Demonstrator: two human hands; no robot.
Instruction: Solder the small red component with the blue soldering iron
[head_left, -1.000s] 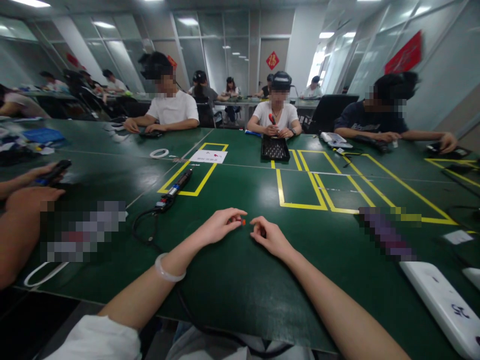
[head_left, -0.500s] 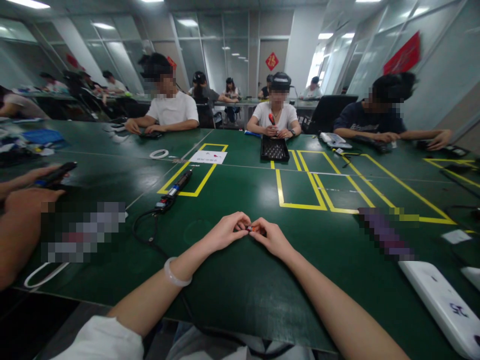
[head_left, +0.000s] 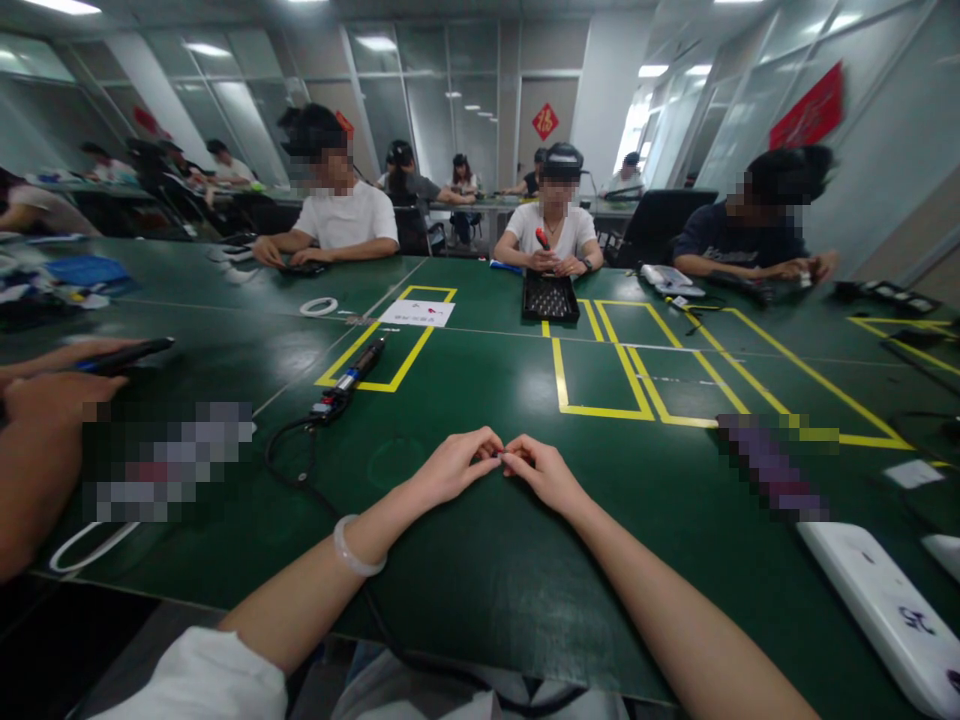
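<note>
Over the green table, my left hand [head_left: 461, 466] and my right hand [head_left: 538, 466] meet fingertip to fingertip. Both are closed in a pinch around something tiny; only a dark reddish speck shows between the fingers, too small to name. A pale bracelet [head_left: 358, 547] circles my left wrist. Left of my hands lies a black electric screwdriver [head_left: 349, 382], resting partly inside a yellow taped outline, its cable [head_left: 315, 496] running down toward the table's near edge.
A white power strip [head_left: 877, 610] lies at the right. Opposite, a person holds a red-handled tool [head_left: 542, 240] over a black tray [head_left: 550, 312]. At the left edge, another person's hands hold a dark tool [head_left: 127, 357]. A paper sheet [head_left: 416, 313] lies ahead.
My fingers have shifted slightly, and the small orange-red piece seen between them before is now almost hidden. The person at the far right has drawn both hands together.
</note>
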